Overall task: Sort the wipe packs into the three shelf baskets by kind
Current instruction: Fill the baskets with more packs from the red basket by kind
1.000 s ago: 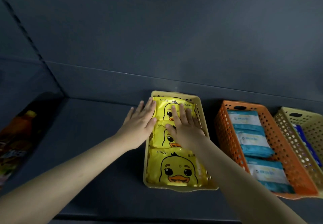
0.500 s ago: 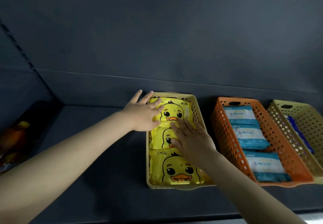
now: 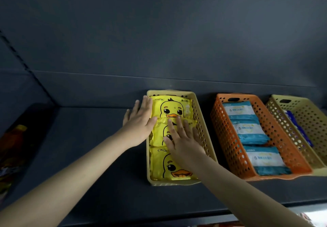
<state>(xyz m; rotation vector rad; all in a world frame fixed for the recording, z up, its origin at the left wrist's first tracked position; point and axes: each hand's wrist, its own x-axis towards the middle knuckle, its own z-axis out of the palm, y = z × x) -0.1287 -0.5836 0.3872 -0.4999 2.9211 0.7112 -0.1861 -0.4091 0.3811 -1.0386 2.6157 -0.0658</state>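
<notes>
Three yellow duck wipe packs (image 3: 169, 108) lie in a row in the left beige basket (image 3: 203, 120) on the dark shelf. My left hand (image 3: 139, 122) lies flat over that basket's left rim, fingers straight, touching the far pack's left edge. My right hand (image 3: 182, 138) presses flat on the middle duck pack. The orange basket (image 3: 228, 138) in the middle holds three teal-and-white packs (image 3: 247, 131). The right beige basket (image 3: 311, 118) holds a dark blue pack (image 3: 299, 127) standing on edge.
The dark shelf (image 3: 88, 147) stretches bare to the left of the baskets. Coloured packages (image 3: 12, 152) sit in shadow at the far left. The shelf's back wall stands right behind the baskets, and its front edge runs just below my forearms.
My left hand has flattened onto the far pack's left edge and the basket rim. My right hand has stayed on the middle pack, shifted slightly. The view has moved a little.
</notes>
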